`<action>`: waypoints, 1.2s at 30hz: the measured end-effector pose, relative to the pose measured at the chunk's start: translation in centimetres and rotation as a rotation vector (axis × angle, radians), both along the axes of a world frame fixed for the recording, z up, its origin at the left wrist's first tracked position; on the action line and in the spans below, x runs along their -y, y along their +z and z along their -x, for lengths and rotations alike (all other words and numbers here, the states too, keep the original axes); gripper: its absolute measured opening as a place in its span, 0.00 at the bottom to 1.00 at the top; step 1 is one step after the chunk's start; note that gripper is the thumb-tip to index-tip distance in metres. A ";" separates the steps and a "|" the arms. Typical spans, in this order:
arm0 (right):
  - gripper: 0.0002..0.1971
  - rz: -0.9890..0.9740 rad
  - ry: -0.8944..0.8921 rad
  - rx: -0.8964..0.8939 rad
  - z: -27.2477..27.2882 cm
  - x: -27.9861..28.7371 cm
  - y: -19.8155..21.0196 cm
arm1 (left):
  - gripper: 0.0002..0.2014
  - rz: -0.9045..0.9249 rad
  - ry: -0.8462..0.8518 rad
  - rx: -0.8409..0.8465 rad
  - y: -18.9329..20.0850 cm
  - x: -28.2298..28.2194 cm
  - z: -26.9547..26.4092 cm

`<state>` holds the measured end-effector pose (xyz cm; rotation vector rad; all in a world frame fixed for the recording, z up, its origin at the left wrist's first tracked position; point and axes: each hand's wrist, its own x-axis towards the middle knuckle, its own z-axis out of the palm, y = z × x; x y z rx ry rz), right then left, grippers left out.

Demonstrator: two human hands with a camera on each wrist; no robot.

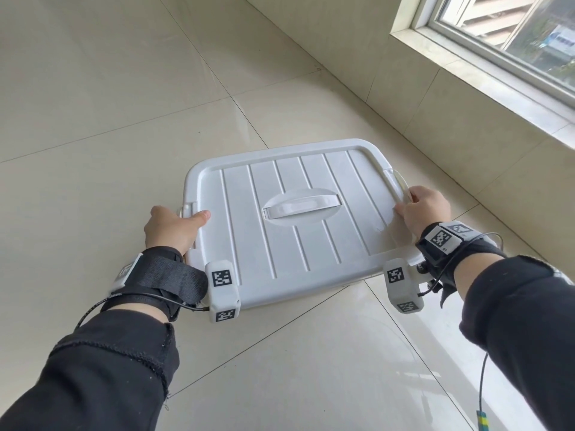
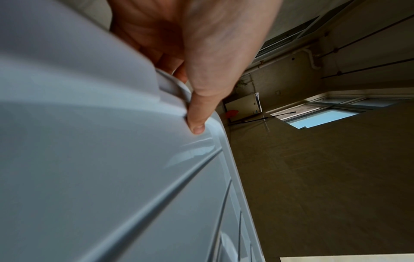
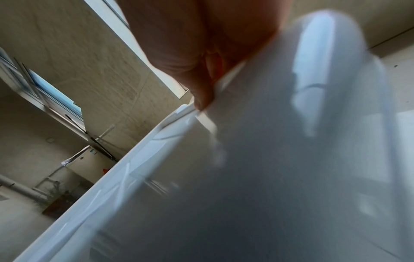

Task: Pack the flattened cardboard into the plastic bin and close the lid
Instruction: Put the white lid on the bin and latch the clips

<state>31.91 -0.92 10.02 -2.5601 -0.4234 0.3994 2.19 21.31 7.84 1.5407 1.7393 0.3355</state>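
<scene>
A white ribbed lid (image 1: 289, 244) with a centre handle (image 1: 301, 207) lies on top of the plastic bin on the tiled floor; almost all of the bin is hidden under it. My left hand (image 1: 174, 227) grips the lid's left edge at the latch, thumb lying on top (image 2: 197, 122). My right hand (image 1: 426, 209) grips the right edge at the other latch (image 1: 399, 185), thumb on the lid (image 3: 201, 99). No cardboard is in sight. The right wrist view is blurred.
Beige tiled floor (image 1: 124, 119) surrounds the bin. A tiled wall (image 1: 435, 98) with a window sill (image 1: 485, 79) runs close behind the bin's far right side. A cable hangs from my right wrist.
</scene>
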 end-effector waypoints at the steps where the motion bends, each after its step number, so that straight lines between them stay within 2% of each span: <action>1: 0.06 0.001 0.001 0.015 0.0 0.0 0.0 | 0.35 0.000 -0.001 -0.002 0.1 0.0 0.0; 12: 0.16 -0.034 0.019 0.002 0.7 0.5 0.3 | 0.32 -0.079 -0.041 -0.083 0.8 0.9 -0.5; 18: 0.20 -0.047 0.043 -0.072 0.6 0.8 0.6 | 0.28 -0.095 -0.067 -0.156 1.6 1.3 -1.0; 25: 0.20 -0.046 0.054 -0.085 0.4 0.6 0.0 | 0.22 -0.172 -0.131 -0.266 1.8 1.8 -1.7; 30: 0.21 -0.004 0.065 -0.118 0.3 0.7 0.0 | 0.22 -0.179 -0.132 -0.227 1.4 1.4 -0.9; 36: 0.24 0.035 0.052 -0.160 0.5 1.0 0.0 | 0.22 -0.079 -0.137 -0.158 1.1 1.0 -0.2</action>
